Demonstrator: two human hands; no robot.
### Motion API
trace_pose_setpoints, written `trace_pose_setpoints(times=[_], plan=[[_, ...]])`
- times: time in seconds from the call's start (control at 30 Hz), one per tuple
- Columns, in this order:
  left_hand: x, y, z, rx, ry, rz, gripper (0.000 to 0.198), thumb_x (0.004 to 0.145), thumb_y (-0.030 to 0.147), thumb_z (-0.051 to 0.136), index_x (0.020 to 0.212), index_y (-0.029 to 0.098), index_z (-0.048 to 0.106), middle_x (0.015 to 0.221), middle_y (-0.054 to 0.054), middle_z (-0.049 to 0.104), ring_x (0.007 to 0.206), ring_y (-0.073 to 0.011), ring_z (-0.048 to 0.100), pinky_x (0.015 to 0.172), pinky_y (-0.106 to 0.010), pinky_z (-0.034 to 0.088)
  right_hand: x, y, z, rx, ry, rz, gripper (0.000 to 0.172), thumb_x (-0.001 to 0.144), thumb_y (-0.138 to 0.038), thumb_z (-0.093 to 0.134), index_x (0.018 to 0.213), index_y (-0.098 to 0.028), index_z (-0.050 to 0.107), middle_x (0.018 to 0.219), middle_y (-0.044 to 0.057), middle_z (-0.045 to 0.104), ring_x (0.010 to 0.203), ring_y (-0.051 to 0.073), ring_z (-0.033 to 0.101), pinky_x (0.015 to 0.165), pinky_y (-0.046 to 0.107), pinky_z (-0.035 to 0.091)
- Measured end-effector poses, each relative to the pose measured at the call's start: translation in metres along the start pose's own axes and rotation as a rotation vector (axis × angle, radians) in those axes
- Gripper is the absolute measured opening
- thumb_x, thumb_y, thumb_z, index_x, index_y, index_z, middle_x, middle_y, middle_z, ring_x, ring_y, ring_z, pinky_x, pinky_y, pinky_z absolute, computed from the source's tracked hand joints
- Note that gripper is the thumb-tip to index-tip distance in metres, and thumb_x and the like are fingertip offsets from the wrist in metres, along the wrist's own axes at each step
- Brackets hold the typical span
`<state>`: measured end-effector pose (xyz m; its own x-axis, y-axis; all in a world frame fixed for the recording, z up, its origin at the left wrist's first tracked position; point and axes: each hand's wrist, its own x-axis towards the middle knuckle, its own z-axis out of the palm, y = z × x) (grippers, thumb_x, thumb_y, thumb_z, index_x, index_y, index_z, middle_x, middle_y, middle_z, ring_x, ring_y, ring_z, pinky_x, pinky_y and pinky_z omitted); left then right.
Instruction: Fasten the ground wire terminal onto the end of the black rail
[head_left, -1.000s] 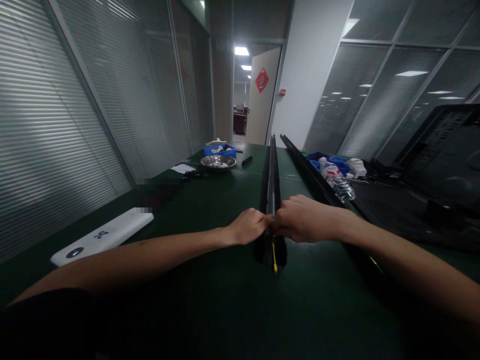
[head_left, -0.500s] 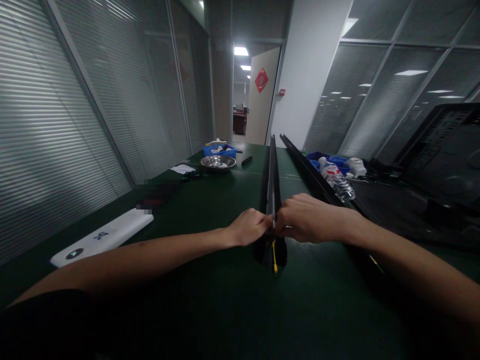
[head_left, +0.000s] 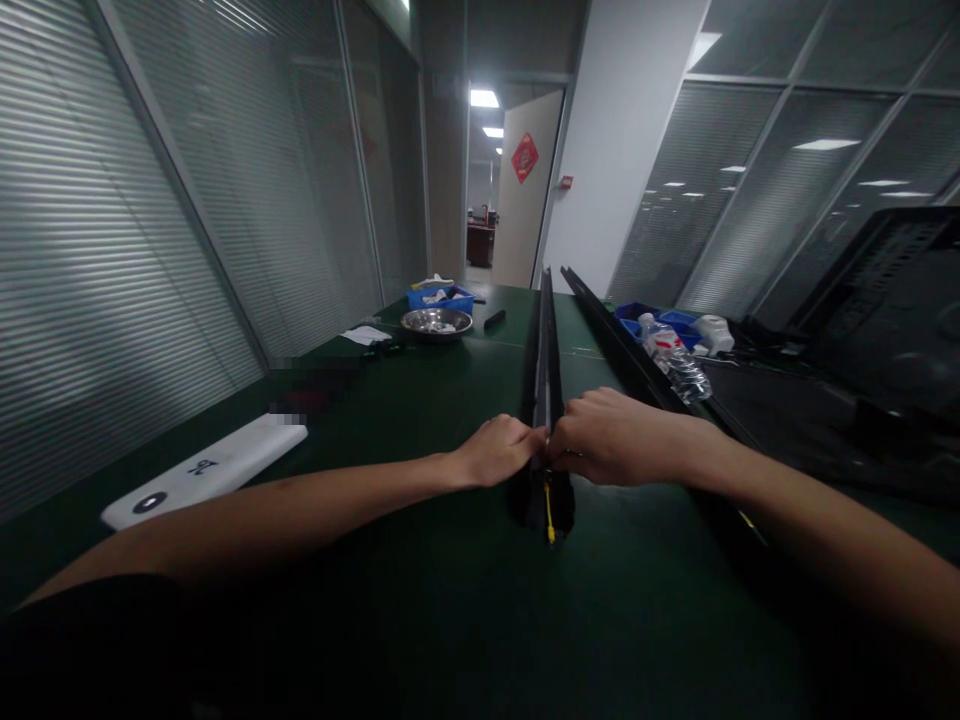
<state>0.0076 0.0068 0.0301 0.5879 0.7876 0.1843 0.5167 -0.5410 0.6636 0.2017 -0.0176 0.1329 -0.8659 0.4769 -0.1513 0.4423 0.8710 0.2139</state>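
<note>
A long black channel-shaped rail [head_left: 544, 350] stretches away from me along the green table. At its near end, my left hand [head_left: 501, 450] has its fingers closed against the left side of the rail. From the right, my right hand [head_left: 611, 437] is bent into a pinch at the same spot, its knuckles up. The fingertips of both hands nearly meet over the channel, and any small part between them is hidden. A yellow cable end [head_left: 550, 512] with a small connector hangs out of the rail just below the hands.
A second black rail [head_left: 615, 335] lies to the right, beside a plastic bottle [head_left: 675, 360] and blue bins [head_left: 679, 325]. Farther left are a metal bowl [head_left: 436, 324], a blue basket [head_left: 442, 299] and a white device [head_left: 206, 470]. A large black panel [head_left: 885, 310] leans at far right.
Both hands stay at the same place on the rail, with only a very slight shift of the fingers. The yellow cable end has barely moved.
</note>
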Motion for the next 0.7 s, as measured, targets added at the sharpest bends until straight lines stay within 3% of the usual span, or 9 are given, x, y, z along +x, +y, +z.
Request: trace_pose_setpoints(times=[0.43,0.7], plan=[[-0.0009,0.0028,-0.0008,0.000,-0.008,0.016,0.061,0.106,0.048,0.034,0.066,0.013,0.063,0.058,0.000,0.052,0.052,-0.0114,0.047,0.049,-0.024,0.028,-0.0025,0.0032,-0.0011,0.051,0.055,-0.050,0.021,0.094,-0.019,0.061,0.089,-0.025,0.080,0.074,0.000,0.074,0.062,0.012,0.061,0.056,0.028,0.026],[-0.0006,-0.0006,0.0014,0.000,0.011,0.025,0.064,0.106,0.052,0.033,0.062,0.013,0.059,0.055,0.001,0.046,0.049,-0.0104,0.042,0.048,-0.023,0.025,-0.0049,0.0028,-0.0028,0.045,0.033,-0.040,0.021,0.092,-0.016,0.062,0.094,-0.027,0.080,0.078,-0.001,0.076,0.067,0.013,0.064,0.058,0.028,0.028]])
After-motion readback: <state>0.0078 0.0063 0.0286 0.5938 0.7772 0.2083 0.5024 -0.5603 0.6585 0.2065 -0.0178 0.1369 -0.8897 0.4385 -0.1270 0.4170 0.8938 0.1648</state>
